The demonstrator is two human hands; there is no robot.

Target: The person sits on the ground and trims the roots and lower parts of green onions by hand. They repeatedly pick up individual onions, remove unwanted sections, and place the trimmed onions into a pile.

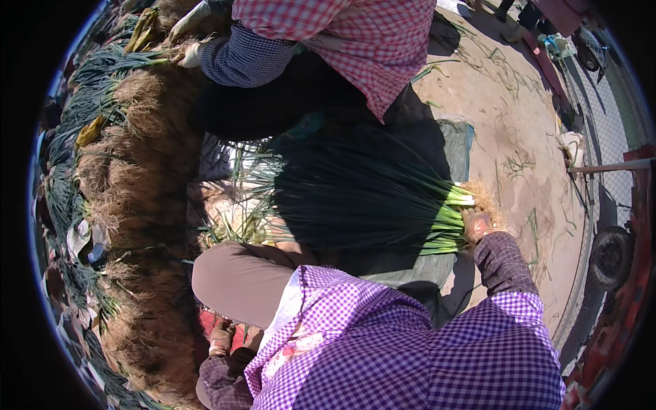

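Observation:
A wide spread of green onions (pixel 359 195) lies before me, leaves fanned to the left and mostly in dark shadow. Their pale stems and tan roots (pixel 479 192) point right. My right hand (pixel 476 224), in a dirty work glove, is closed over the stems close to the roots. Low on the left, beside my bent knee (pixel 238 277), my gloved left hand (pixel 221 339) is curled next to something red (pixel 209 320). Whether it grips anything is hidden by its small size and the shade. Under the onions is a grey-green plastic sheet (pixel 425 271).
A long pile of green onions, roots (pixel 138 343) facing me, lines the left side. Opposite me, a person in a red checked garment (pixel 353 46) handles onions with gloved hands (pixel 192 55). Scraps of leaf litter the concrete (pixel 517 154). At far right are a tyre (pixel 610 256) and mesh fencing.

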